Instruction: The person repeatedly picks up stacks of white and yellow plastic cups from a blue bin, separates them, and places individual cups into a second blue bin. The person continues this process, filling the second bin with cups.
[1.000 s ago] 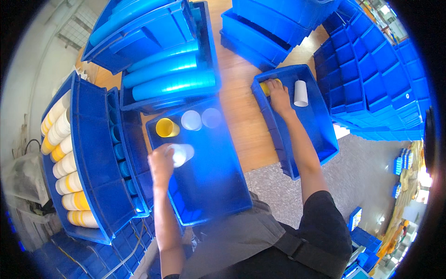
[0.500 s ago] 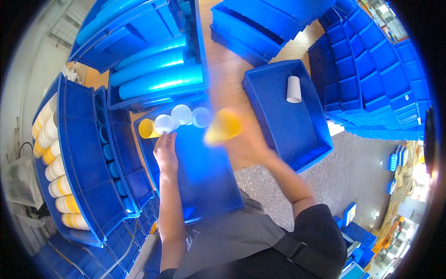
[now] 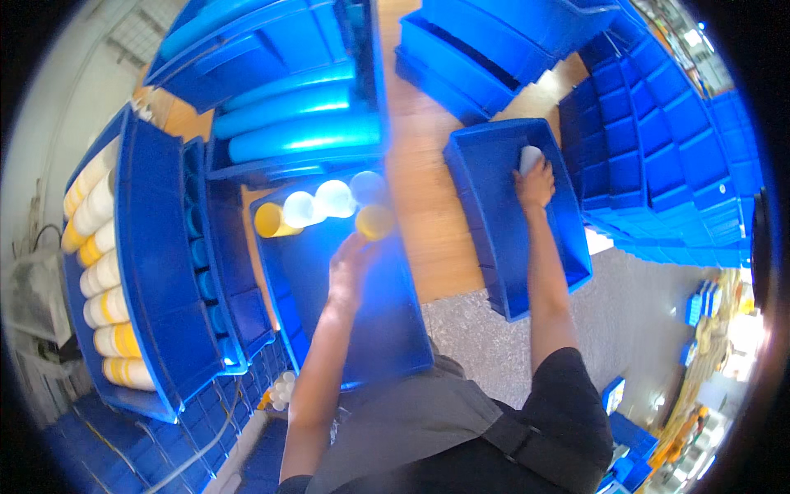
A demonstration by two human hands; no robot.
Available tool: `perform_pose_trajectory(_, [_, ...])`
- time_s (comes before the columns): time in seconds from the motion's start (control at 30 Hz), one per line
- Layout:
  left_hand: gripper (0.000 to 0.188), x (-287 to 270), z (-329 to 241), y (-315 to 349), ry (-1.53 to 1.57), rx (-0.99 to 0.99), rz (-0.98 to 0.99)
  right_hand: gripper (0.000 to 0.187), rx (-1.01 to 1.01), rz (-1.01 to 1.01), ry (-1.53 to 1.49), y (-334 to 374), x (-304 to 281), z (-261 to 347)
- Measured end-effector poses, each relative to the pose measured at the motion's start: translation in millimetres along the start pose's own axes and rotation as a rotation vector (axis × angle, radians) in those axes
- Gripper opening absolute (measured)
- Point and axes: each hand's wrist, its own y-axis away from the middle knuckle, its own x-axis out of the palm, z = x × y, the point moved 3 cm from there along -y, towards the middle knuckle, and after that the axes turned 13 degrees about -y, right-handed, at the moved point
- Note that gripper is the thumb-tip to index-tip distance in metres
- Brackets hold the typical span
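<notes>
In the blue bin in front of me, a short row of cups lies along its far end: a yellow cup (image 3: 270,221) at the left, two white cups (image 3: 335,199) beside it, and a pale bluish cup (image 3: 367,189) at the right. Just nearer than that one is another yellow cup (image 3: 375,222), its round end toward me. My left hand (image 3: 349,267) has its fingers closed at the near side of this yellow cup; glare blurs the contact. Over in the right-hand blue bin (image 3: 510,239), my right hand (image 3: 536,184) grips a white cup (image 3: 530,157), its fingers partly covering it.
A blue bin of stacked white and yellow cups (image 3: 111,288) stands tilted at the left. Beyond the front bin, another holds long light-blue stacks (image 3: 304,140). Blue bins (image 3: 461,74) stand at the back, with a tall stack of them (image 3: 650,148) at the right.
My right hand has left the yellow cup in the front bin and moved right to the white cup. My left hand has shifted right, from a white cup to that yellow cup.
</notes>
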Motion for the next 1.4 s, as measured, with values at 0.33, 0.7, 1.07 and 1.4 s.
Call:
perform_pose_trajectory(0.33, [0.045,-92.2,-189.3,252.4,-0.813,0.486,0.019,0.053,0.239,1.323,-1.680,236.2,-98.8,183.1])
perform_pose_trajectory(0.7, [0.059,-308.9,-401.6,120.2,-2.132,0.818,-0.959,0.077,1.297,1.179,-2.087,326.4,-5.4,260.8])
perform_pose_trajectory(1.07, [0.062,-331.4,-424.4,156.0,-1.729,1.075,-0.926,0.050,0.842,1.362,-1.756,383.4,-90.6,218.3])
perform_pose_trajectory(1.4, [0.051,-187.8,-266.9,291.5,-0.321,0.684,-0.054,0.059,0.219,1.881,-1.976,393.6,-162.4,311.0])
